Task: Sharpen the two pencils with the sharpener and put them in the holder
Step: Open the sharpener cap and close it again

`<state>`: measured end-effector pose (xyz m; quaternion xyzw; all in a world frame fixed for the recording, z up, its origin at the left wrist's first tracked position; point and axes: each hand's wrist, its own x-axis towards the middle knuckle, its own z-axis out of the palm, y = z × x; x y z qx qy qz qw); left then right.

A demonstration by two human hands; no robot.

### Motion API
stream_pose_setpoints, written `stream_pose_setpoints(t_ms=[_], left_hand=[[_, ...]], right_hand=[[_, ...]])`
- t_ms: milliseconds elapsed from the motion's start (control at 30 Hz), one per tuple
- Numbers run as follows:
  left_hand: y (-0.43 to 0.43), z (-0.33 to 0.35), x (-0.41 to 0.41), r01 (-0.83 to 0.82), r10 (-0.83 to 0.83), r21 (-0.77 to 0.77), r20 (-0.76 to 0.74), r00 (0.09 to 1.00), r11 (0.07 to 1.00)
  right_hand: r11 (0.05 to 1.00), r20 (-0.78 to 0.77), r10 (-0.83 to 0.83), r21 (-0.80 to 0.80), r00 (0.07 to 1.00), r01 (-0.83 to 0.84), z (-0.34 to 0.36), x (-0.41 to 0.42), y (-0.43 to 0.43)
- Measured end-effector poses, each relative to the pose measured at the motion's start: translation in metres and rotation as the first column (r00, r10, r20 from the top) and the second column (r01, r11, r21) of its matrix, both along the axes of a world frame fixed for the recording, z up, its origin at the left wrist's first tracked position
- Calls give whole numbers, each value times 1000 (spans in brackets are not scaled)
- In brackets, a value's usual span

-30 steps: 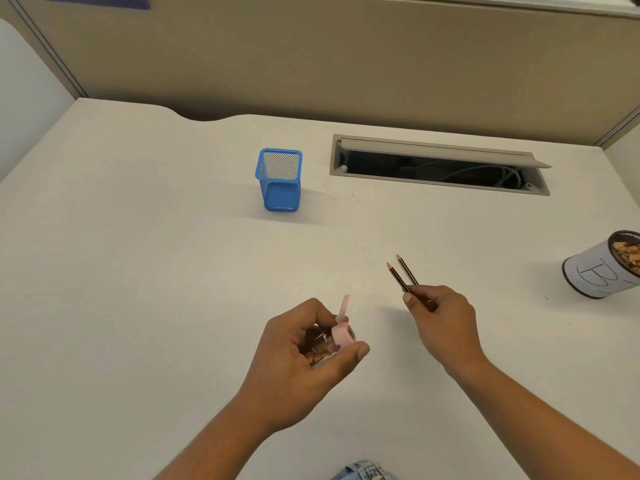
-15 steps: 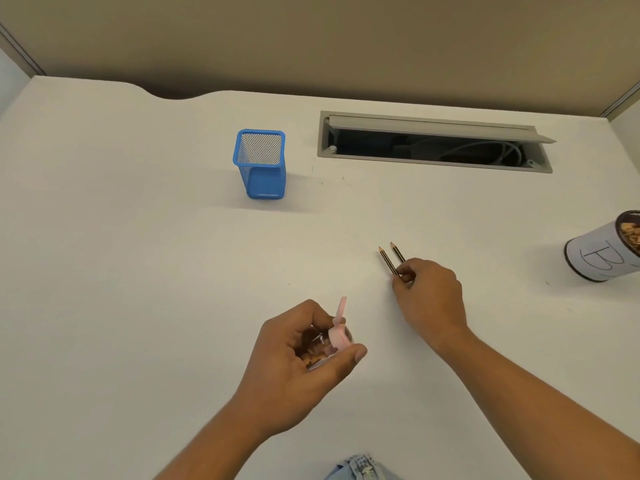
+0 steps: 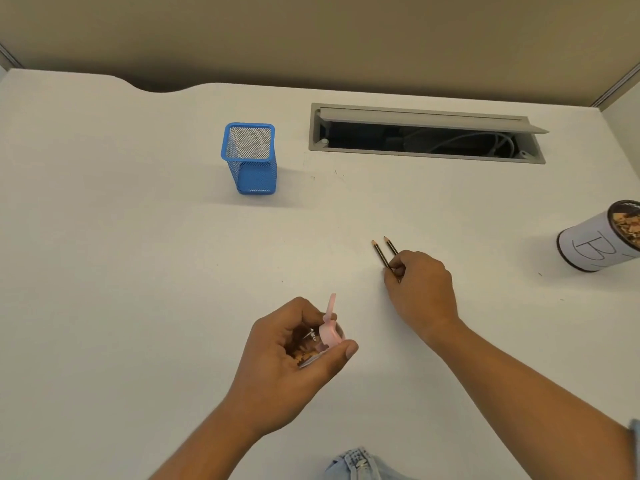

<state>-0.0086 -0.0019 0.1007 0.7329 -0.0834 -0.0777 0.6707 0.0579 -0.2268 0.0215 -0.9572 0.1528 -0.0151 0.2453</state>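
Two dark pencils [image 3: 381, 255] lie side by side on the white desk, tips pointing up and left. My right hand [image 3: 420, 285] covers their back ends, its fingers curled over them and pinching the left one. My left hand [image 3: 294, 348] grips a pink sharpener [image 3: 329, 332] with a clear shavings cup and an open pink lid, held just above the desk near the front. The blue mesh holder [image 3: 250, 157] stands upright and empty at the back left.
An open grey cable tray [image 3: 426, 133] with wires is set into the desk at the back. A white can [image 3: 595, 242] marked B, holding shavings, stands at the right edge. A beige partition runs behind the desk.
My right hand has lowered the two pencils onto the desk. The left hand with the sharpener has stayed about where it was. The camera has tilted down.
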Motion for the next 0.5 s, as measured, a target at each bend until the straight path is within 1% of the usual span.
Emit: stream_pose_setpoints(t_ms=[67,133,200,233,300,333,400,433,500], left_hand=[[0,1,0,4,-4,-9,-1,1000,1000],[-1,3,-1,7,-7,-10,-2,1000,1000],[0,5,-3,14,-14,-12,-6,1000,1000],[0,6,-4,17,-17,-11,-9,1000,1000],[0,9,-5,26,-26,-10,-27,999,1000],[0,11,-7,28,-28,-9,-39,999,1000],[-1,16,-12,26,-26,-2,-55,998,1000],[-1,17,-13,28,-28,0,-60,998,1000],[-2,23,-16,37,-38,-9,-48,998,999]], right_hand=[[999,52,-31,37,998,29,4,0,-2],[992,114,-82,107,990,70,15,0,-2],[965,161,-118,251,980,75,33,-1,-2],[944,175,-112,327,978,49,44,-3,0],[885,163,-32,463,986,-48,68,-8,5],[838,142,34,536,989,-106,81,-14,9],[699,108,186,684,977,-209,107,-27,18],[634,102,256,732,961,-247,116,-33,21],[551,117,357,775,927,-310,135,-47,29]])
